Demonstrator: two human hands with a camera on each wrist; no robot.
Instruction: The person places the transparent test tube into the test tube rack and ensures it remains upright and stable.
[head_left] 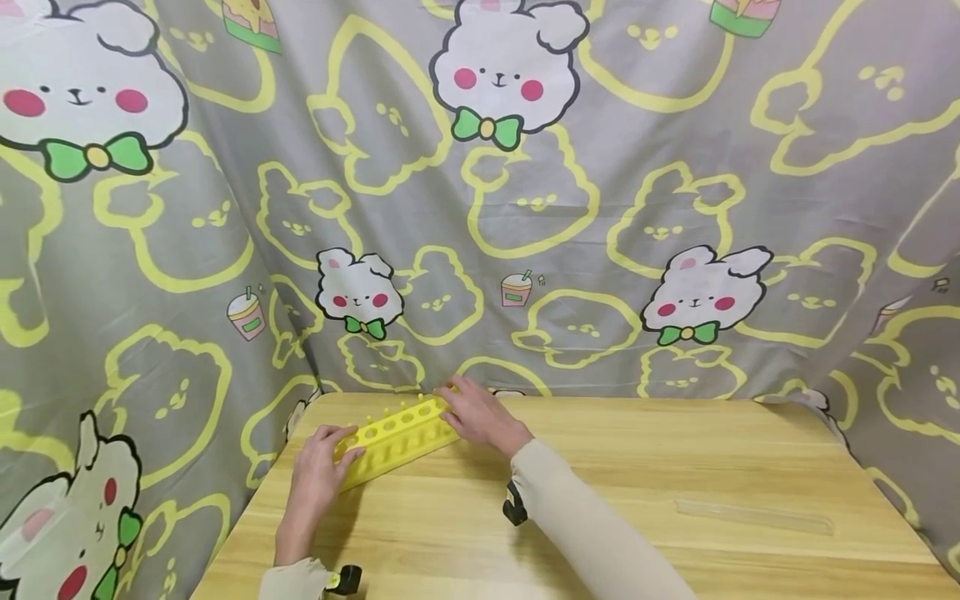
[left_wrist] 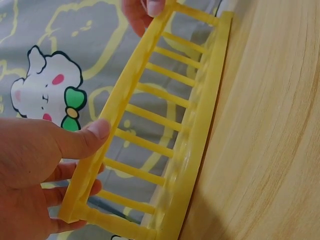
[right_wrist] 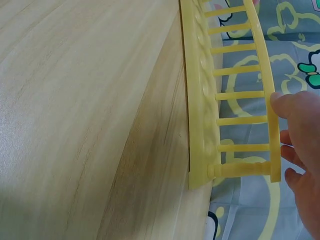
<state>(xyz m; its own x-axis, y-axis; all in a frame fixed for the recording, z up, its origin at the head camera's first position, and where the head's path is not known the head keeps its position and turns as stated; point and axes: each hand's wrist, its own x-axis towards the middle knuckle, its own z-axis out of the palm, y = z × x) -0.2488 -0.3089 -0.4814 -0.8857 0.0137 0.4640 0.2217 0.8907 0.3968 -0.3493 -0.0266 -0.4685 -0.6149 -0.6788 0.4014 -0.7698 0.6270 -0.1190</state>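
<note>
A yellow test tube rack (head_left: 401, 433) stands on the table at the left, set at a slant. Its top plate has a row of round holes, and thin posts join it to the base. My left hand (head_left: 311, 479) grips the near left end, with the thumb on the top plate's edge in the left wrist view and the fingers curled behind. At the far right end, my right hand (head_left: 480, 414) holds the same plate; in the right wrist view its thumb lies on the edge, other fingers partly hidden. No tubes show in the rack.
A long, narrow, clear piece (head_left: 753, 517) lies on the wooden table (head_left: 600, 467) at the right. Grey curtains (head_left: 570, 208) printed with rabbits hang close behind and along both sides of the table. A small black device (head_left: 513, 504) is strapped at each wrist.
</note>
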